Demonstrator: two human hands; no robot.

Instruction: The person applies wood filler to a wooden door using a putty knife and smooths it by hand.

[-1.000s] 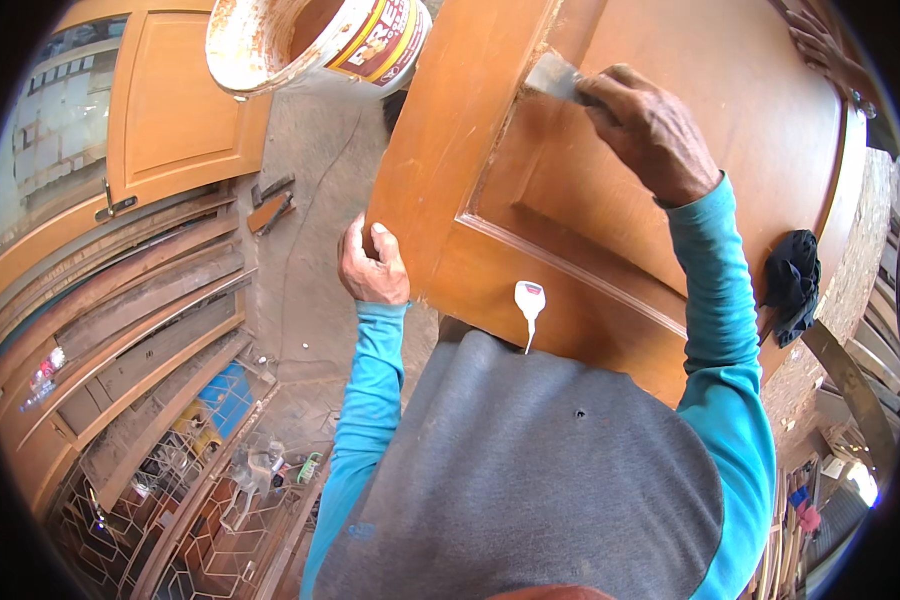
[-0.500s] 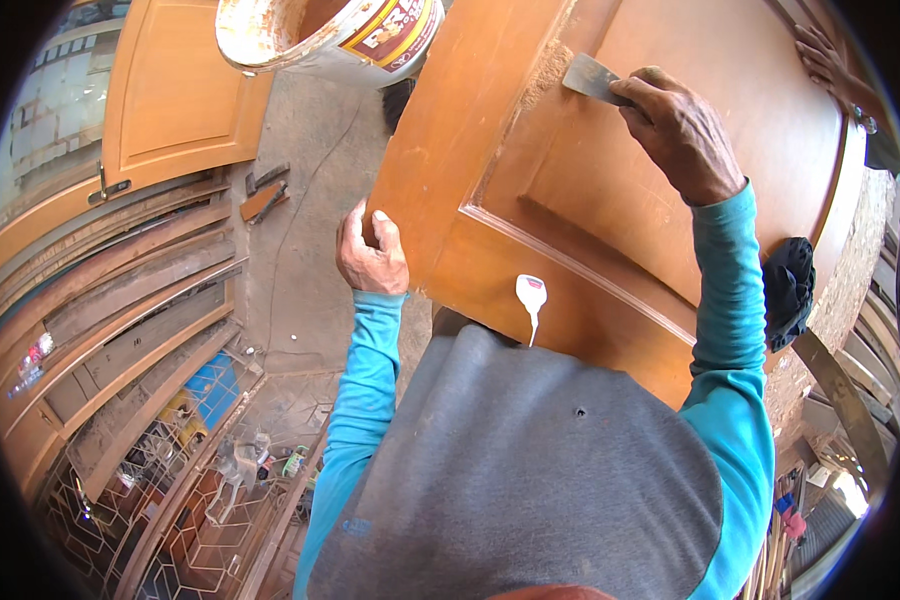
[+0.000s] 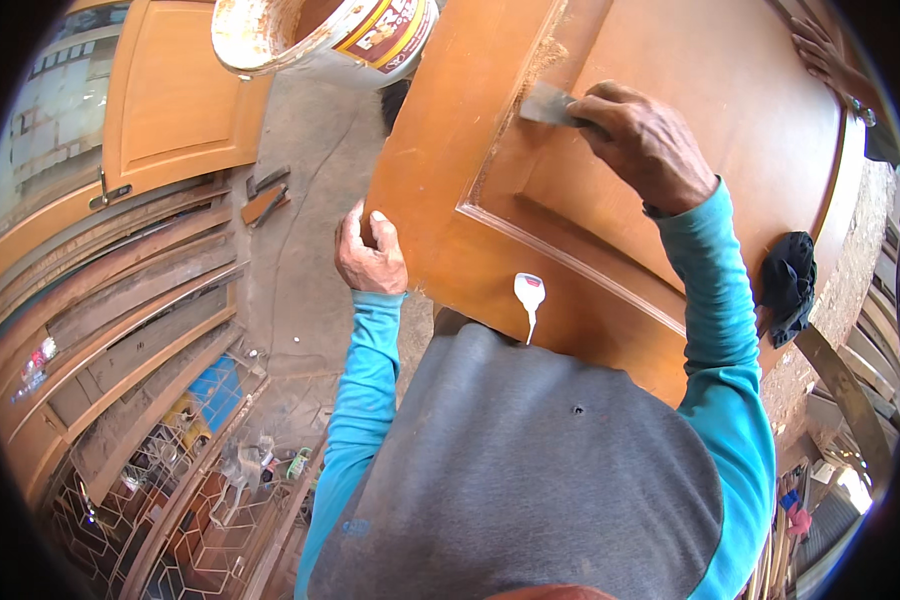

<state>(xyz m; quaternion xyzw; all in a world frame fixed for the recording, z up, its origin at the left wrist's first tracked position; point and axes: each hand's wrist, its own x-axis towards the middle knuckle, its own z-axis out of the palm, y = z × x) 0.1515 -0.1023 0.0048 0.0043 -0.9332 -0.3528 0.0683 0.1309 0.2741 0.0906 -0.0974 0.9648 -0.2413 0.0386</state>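
A brown wooden panelled door (image 3: 440,255) lies flat before me. My right hand (image 3: 650,145) is closed round the dark handle of a putty knife (image 3: 547,104). Its metal blade rests at the groove beside the raised panel, where light brown sawdust (image 3: 548,55) lies in a strip. With fingers curled over the door's left edge, my left hand (image 3: 372,252) grips the near left corner. A small white glue bottle (image 3: 530,290) with a thin nozzle lies on the door near my body.
A stained white bucket (image 3: 320,40) stands at the far left of the door. Another person's hand (image 3: 818,50) rests at the far right edge. A dark cloth (image 3: 790,285) hangs at the right side. Stacked boards (image 3: 140,270) and metal grilles (image 3: 210,510) fill the left.
My right hand has drawn the putty knife left and toward me along the groove. The left hand keeps its hold on the door's edge.
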